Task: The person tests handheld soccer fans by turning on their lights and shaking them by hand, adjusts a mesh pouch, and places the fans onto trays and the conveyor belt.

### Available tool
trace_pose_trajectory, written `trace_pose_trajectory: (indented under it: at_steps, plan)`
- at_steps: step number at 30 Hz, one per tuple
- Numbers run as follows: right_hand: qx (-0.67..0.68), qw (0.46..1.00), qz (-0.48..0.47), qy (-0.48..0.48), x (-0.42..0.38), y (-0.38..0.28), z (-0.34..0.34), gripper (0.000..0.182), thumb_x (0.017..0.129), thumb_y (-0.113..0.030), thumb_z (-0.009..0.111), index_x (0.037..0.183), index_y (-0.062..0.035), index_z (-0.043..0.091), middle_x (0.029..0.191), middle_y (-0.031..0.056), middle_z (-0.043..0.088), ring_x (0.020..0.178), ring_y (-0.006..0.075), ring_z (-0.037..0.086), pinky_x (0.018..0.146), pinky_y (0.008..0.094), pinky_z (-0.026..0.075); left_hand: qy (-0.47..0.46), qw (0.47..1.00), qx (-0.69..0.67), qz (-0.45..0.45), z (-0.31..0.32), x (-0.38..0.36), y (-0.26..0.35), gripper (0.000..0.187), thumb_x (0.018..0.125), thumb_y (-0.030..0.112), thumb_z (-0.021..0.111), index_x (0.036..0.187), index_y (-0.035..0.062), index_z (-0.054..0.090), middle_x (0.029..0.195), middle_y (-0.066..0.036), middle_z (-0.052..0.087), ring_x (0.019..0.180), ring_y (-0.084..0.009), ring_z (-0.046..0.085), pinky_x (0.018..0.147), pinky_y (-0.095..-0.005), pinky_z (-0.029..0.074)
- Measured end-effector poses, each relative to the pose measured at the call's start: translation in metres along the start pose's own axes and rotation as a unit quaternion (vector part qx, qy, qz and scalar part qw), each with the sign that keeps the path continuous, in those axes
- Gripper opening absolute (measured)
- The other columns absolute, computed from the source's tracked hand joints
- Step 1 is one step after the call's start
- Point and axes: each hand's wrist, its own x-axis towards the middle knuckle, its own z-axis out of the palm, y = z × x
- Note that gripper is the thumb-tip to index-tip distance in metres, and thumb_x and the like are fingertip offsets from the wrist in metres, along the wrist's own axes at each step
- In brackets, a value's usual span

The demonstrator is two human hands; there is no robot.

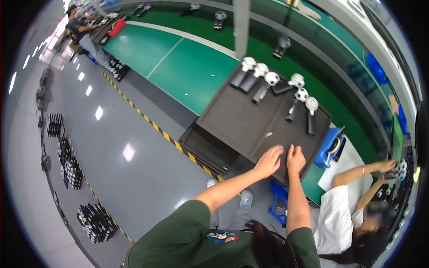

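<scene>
While both arms reach forward from green sleeves, the entries run near to far.

1. Left hand point(268, 161): laid on the near edge of the dark tray point(250, 120), fingers bent over the rim; whether they pinch the edge or only press on it cannot be told.
2. Right hand point(295, 159): just beside the left, on the same near edge, fingers lying flat and close together on the surface; no object between them.
3. Dark tray: flat board, resting tilted atop a lower stack of dark trays point(208, 149), between the green bench point(187, 67) and the grey floor point(111, 134).
4. Small pale piece point(268, 134): loose on the tray, near mid-board, apart from both hands.
5. Row of white-headed parts with black handles point(272, 85): along the far edge, lying down, some touching.
6. Blue bin point(328, 147): just beside the tray's right edge.
7. Co-worker in white point(339, 219): seated at right, hands on similar parts.

Handling note, as judgement: with both hands close together on one edge, the board could tip; a wider hold and a level, slow motion would keep the far row from rolling.
</scene>
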Motion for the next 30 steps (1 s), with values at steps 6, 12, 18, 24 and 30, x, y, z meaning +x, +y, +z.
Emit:
trace_pose_trajectory:
  at_steps: [6, 12, 18, 24, 30]
  plan:
    - [-0.105, 0.994, 0.023, -0.016, -0.002, -0.02, 0.001, 0.033, 0.092, -0.037, 0.048, 0.08, -0.0064, 0.046, 0.062, 0.0129, 0.059, 0.054, 0.0351, 0.058, 0.052, 0.045, 0.045, -0.145, 0.981, 0.023, -0.13, -0.249, -0.187, -0.063, 0.039, 0.077, 0.013, 0.059, 0.114, 0.0029, 0.054, 0.122, -0.014, 0.053, 0.108, -0.03, 0.053, 0.092, -0.0395, 0.044]
    - [-0.048, 0.937, 0.129, -0.32, 0.036, -0.012, 0.001, 0.062, 0.089, -0.054, 0.045, 0.108, 0.0057, 0.049, 0.095, 0.0293, 0.062, 0.092, 0.0454, 0.06, 0.082, 0.0469, 0.048, -0.006, 0.726, 0.316, -0.61, -0.511, -0.516, -0.172, 0.031, 0.074, 0.019, 0.059, 0.097, 0.0, 0.066, 0.092, -0.02, 0.066, 0.085, -0.038, 0.063, 0.075, -0.0431, 0.051]
    - [-0.231, 0.809, 0.291, -0.456, 0.069, -0.076, 0.002, 0.06, 0.089, -0.045, 0.044, 0.132, -0.0033, 0.046, 0.128, 0.0164, 0.055, 0.117, 0.0306, 0.055, 0.098, 0.0403, 0.044, 0.151, 0.637, 0.34, -0.676, -0.591, -0.636, -0.194, 0.028, 0.073, 0.021, 0.056, 0.057, -0.0023, 0.058, 0.056, -0.017, 0.059, 0.057, -0.0335, 0.057, 0.052, -0.0402, 0.046]
    - [-0.389, 0.427, -0.029, -0.816, 0.069, -0.288, 0.074, 0.041, 0.083, -0.041, 0.054, 0.106, -0.0083, 0.067, 0.109, 0.0164, 0.063, 0.1, 0.0273, 0.063, 0.097, 0.0441, 0.042, 0.101, 0.819, 0.142, -0.547, -0.62, -0.49, -0.331, 0.026, 0.08, 0.026, 0.058, 0.087, 0.0003, 0.06, 0.079, -0.013, 0.063, 0.073, -0.0273, 0.06, 0.066, -0.0363, 0.049]
    - [-0.175, 0.486, -0.288, -0.806, -0.049, -0.551, 0.121, 0.029, 0.08, -0.023, 0.052, 0.093, -0.0027, 0.067, 0.088, 0.0156, 0.065, 0.075, 0.0291, 0.061, 0.07, 0.0457, 0.045, 0.088, 0.84, -0.091, -0.528, -0.721, -0.26, -0.367, 0.029, 0.084, 0.02, 0.062, 0.109, 0.0032, 0.061, 0.093, -0.01, 0.065, 0.079, -0.0182, 0.061, 0.072, -0.0281, 0.05]
